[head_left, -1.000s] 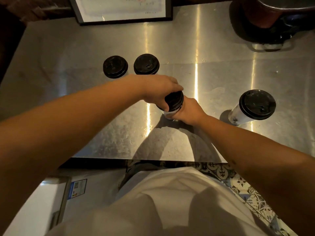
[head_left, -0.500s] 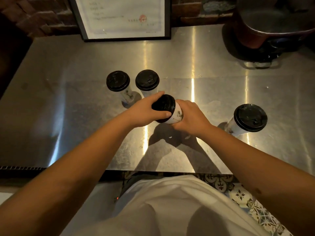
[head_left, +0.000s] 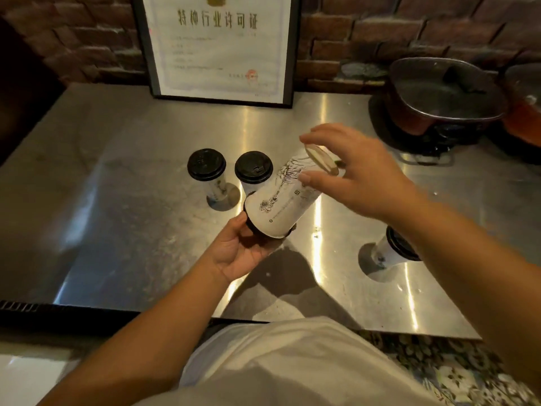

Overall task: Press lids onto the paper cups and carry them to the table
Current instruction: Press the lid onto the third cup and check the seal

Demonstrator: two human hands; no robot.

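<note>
- The person holds one paper cup (head_left: pixel 285 200) tipped far over above the steel surface (head_left: pixel 117 186), its lidded end low toward the left hand (head_left: pixel 237 253) and its base raised toward the right hand (head_left: pixel 360 177).
- The left hand cups the black lid (head_left: pixel 251 227) from below, palm up, its fingers curled round the lidded end (only a dark edge of the lid shows past the cup wall).
- The right hand grips the cup near its base, thumb on the near side of the wall and the fingers (head_left: pixel 319 133) arched over the far side.
- Two more lidded cups stand upright side by side on the surface just behind the held one: the left cup (head_left: pixel 206 165) and the middle cup (head_left: pixel 253 167).
- A fourth lidded cup (head_left: pixel 392 250) stands well apart to the right, partly hidden by the right forearm.
- A framed certificate (head_left: pixel 219 45) leans against the brick wall (head_left: pixel 366 30) at the back of the surface.
- A dark pot (head_left: pixel 439 92) sits at the back right corner on a burner.
</note>
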